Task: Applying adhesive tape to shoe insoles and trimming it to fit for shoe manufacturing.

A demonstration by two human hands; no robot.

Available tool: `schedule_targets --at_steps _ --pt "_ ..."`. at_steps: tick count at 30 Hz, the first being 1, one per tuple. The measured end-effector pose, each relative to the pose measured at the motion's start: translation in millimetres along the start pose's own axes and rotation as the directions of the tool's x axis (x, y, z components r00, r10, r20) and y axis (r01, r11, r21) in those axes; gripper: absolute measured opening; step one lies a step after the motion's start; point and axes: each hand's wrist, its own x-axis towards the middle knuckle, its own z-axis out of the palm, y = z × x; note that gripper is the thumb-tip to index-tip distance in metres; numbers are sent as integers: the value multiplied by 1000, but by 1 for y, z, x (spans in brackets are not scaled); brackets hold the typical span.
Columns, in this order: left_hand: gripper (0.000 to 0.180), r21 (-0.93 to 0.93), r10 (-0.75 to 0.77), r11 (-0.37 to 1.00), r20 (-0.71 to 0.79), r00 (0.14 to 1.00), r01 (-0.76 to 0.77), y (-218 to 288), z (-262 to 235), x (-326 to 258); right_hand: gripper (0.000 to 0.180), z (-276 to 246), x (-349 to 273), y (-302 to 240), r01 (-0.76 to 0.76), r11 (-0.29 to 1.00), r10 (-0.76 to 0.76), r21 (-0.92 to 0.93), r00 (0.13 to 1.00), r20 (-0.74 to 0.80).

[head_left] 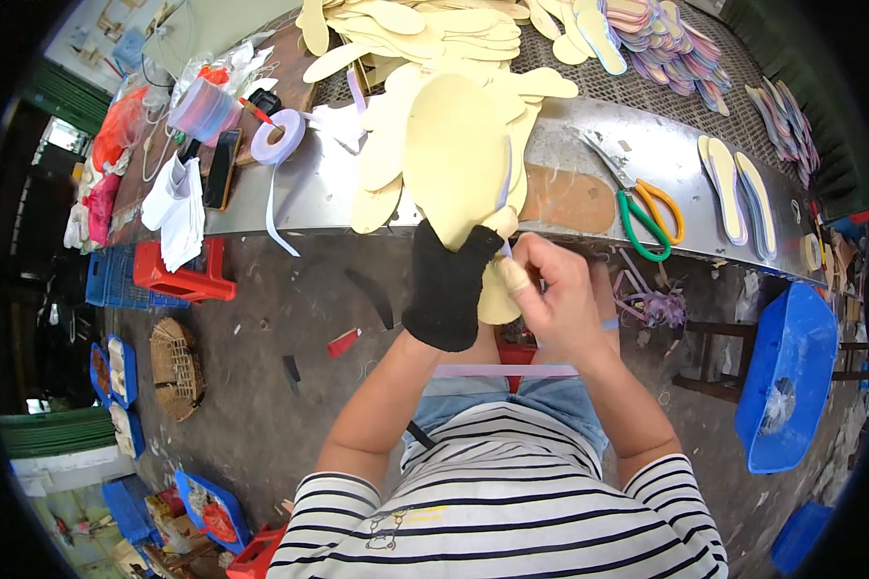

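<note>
My left hand (pixel 451 285), in a black fingerless glove, grips a large cream shoe insole (pixel 454 145) by its narrow end, with the thumb on the right edge. A thin lilac tape (pixel 505 183) runs along that edge. My right hand (pixel 560 294) is closed beside the left thumb, thumb and fingers pinched at the tape near the insole's lower edge. A pale cover sits on its thumb. Part of another cream insole (pixel 497 297) shows below, between the hands. Exactly where the right fingertips meet the tape is partly hidden.
Cream insoles (pixel 434 34) are heaped at the back of the metal bench (pixel 589 121). Green-and-orange-handled scissors (pixel 642 207) lie right, near a finished-looking insole pair (pixel 739 198). A lilac tape roll (pixel 280 137) and phone (pixel 222 169) lie left; a blue tub (pixel 790 376) stands right.
</note>
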Motion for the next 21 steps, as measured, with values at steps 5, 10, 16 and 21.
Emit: schedule_targets --at_steps 5,10,16,21 --pt "28 40 -97 995 143 985 92 2 -2 -1 13 -14 8 0 -189 909 183 373 982 53" --pt "37 148 -134 984 265 955 97 2 -2 -9 15 -34 36 -8 -159 902 200 402 978 -62" --pt "38 266 -103 964 368 924 2 -10 -13 -1 21 -20 29 -10 -101 872 169 479 980 -102" --pt "40 256 -72 966 381 922 -30 -9 -18 2 13 -23 32 -2 -152 921 177 358 983 -39"
